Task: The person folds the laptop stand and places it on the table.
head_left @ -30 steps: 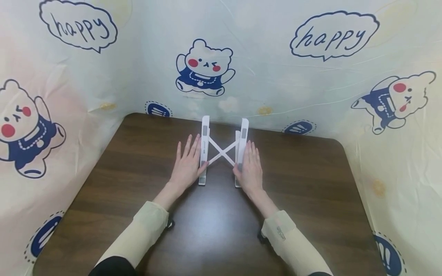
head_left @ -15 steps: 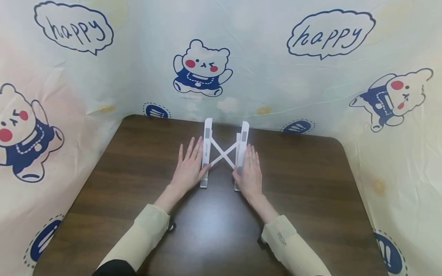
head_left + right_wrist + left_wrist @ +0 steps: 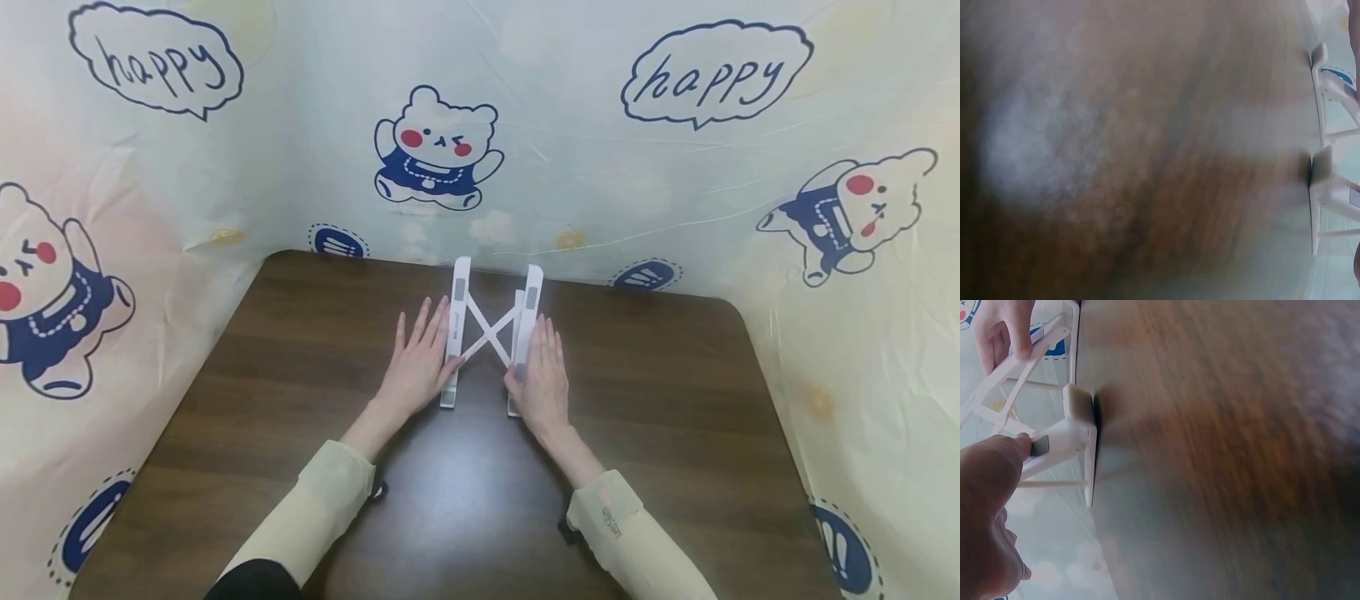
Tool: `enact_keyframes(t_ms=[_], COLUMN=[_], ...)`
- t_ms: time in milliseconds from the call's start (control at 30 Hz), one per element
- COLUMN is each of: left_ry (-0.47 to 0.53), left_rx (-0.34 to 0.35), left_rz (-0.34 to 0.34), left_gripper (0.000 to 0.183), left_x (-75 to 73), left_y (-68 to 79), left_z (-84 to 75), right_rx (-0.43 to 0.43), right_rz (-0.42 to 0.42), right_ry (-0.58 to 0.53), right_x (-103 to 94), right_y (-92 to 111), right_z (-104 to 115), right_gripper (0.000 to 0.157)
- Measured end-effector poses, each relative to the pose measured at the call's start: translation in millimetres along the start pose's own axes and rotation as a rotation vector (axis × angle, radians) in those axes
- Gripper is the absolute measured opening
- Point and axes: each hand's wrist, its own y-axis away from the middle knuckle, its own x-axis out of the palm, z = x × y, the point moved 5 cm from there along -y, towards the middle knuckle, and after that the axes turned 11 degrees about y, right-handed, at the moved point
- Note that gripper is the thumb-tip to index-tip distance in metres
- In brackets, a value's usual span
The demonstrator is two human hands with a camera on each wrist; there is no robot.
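White stand [image 3: 490,335] on the brown worktop [image 3: 465,500], toward the far edge, two crossbars [image 3: 502,352] making an X in the middle. Left hand [image 3: 416,367] and right hand [image 3: 545,379] are apart with it between them, each against an outer side, fingers [image 3: 438,323] pretty much straight.

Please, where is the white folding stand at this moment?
In the head view, the white folding stand is near the middle, on the far part of the brown table, between the left hand and the right hand.
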Motion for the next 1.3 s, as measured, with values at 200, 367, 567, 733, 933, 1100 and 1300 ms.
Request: enact_keyframes(t_ms=[200, 367, 567, 733, 933, 1100, 1300], left_ry=[-0.013, -0.003, 0.009, 0.004, -0.009, -0.018, -0.031], left_rx=[-0.001, -0.002, 0.008, 0.015, 0.025, 0.031, 0.044], left_rz=[0.001, 0.011, 0.012, 0.020, 0.021, 0.033, 0.032], left_gripper=[0.091, 0.092, 0.093, 0.093, 0.094, 0.095, 0.095], left_x=[-0.5, 1.2, 5.8, 5.8, 6.1, 9.9, 10.6], left_y=[-1.9, -3.9, -6.4, -7.2, -7.9, -9.9, -11.6], left_z=[-2.5, -2.3, -4.6, -7.9, -9.2, -11.1, -17.0], right_rx=[0.007, 0.008, -0.002, -0.009, -0.019, -0.021, -0.023], right_rz=[0.023, 0.020, 0.014, 0.011, 0.029, 0.037, 0.057], right_ry=[-0.001, 0.006, 0.015, 0.011, -0.007, -0.018, -0.031], right_x=[-1.2, -1.1, -0.6, 0.8, 1.7, 0.4, 0.1], right_y=[-0.1, -0.1, -0.2, -0.4, -0.2, -0.1, -1.3], right_z=[0.2, -1.0, -1.9, -2.7, -5.5, -7.1, -7.2], right_gripper=[0.094, 0.094, 0.095, 0.094, 0.093, 0.094, 0.096])
